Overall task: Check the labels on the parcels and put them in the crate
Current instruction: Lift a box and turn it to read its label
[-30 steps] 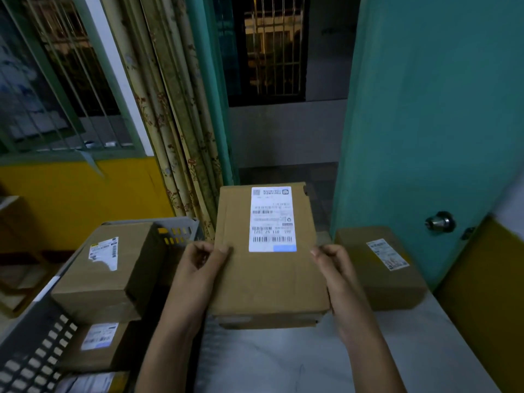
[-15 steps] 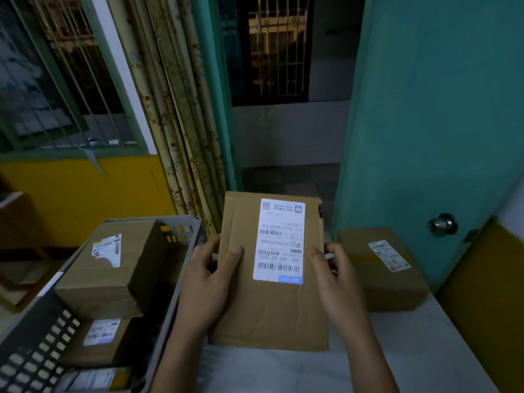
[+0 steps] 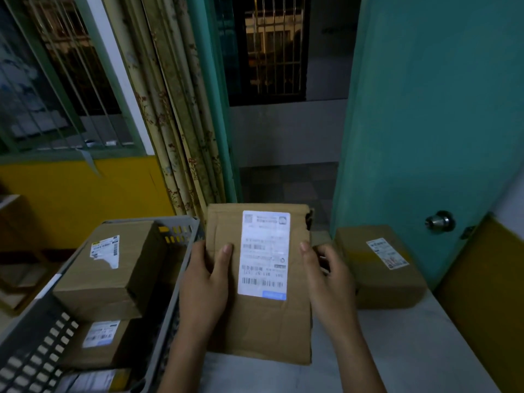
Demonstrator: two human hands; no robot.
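A flat brown cardboard parcel (image 3: 263,316) is held upright, face to the camera, above the pale marble-patterned table top (image 3: 411,350), between the grey crate and a second parcel. Its white printed shipping label (image 3: 264,255) faces the viewer with barcodes near the lower edge; the print is too blurred to read. The left hand (image 3: 204,282) grips the parcel's left edge, thumb laid on the front face, remaining fingers hidden behind. The right hand (image 3: 329,276) grips the right edge likewise, thumb forward beside the label. The grey perforated plastic crate (image 3: 175,282) stands at left and contains several labelled brown cardboard boxes (image 3: 113,268). A further brown labelled box (image 3: 377,265) rests on the table at right, against the teal door (image 3: 431,109).
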